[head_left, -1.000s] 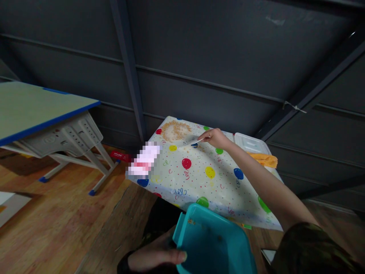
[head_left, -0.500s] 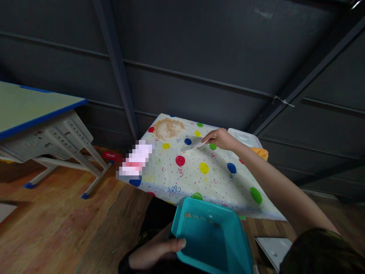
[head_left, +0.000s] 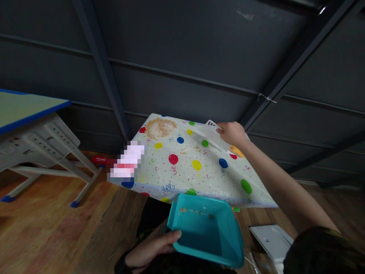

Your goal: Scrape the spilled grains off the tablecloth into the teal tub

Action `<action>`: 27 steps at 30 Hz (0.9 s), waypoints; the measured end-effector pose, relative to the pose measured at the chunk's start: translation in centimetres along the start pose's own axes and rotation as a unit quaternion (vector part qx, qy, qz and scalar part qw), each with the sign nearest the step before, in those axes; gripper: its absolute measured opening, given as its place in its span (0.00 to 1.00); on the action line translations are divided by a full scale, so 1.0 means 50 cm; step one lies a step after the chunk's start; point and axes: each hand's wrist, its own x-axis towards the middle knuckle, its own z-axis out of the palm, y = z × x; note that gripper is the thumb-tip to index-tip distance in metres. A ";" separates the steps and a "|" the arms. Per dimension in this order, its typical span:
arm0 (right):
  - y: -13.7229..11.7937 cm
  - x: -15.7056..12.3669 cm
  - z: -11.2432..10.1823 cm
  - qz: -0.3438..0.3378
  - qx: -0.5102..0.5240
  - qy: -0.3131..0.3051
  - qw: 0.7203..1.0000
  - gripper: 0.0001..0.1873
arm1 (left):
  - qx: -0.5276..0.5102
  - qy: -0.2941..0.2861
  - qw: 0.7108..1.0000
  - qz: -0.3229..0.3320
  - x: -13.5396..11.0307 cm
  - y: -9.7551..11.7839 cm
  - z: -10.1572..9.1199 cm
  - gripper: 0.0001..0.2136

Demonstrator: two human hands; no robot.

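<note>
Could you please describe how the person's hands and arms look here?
The left hand and right hand are ungloved. The right sleeve is dark, with a mottled pattern, leaving the forearm bare; the left sleeve is dark at the wrist.

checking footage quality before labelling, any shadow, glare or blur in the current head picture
Head view: a bright glint at top right on the dark wall; head view: soft shadow on the tablecloth beside the right forearm; head view: coarse pixelation hides a pale patch at the tablecloth's left; head view: the teal tub looks reasonably sharp.
</note>
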 end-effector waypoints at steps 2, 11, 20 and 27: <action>-0.010 -0.009 0.008 0.020 -0.039 -0.017 0.999 0.17 | 0.003 0.003 1.000 -0.003 0.002 0.000 0.000 0.28; -0.105 -0.039 0.030 -0.019 -0.097 -0.038 0.994 0.14 | -0.002 0.069 0.997 -0.022 -0.004 -0.004 0.005 0.35; -0.152 -0.061 0.013 -0.087 -0.068 -0.045 0.993 0.16 | -0.004 0.067 0.998 -0.012 -0.007 -0.008 0.011 0.37; -0.161 -0.072 0.006 -0.112 0.010 -0.035 0.993 0.18 | 0.000 0.071 0.997 0.002 -0.010 -0.012 0.000 0.38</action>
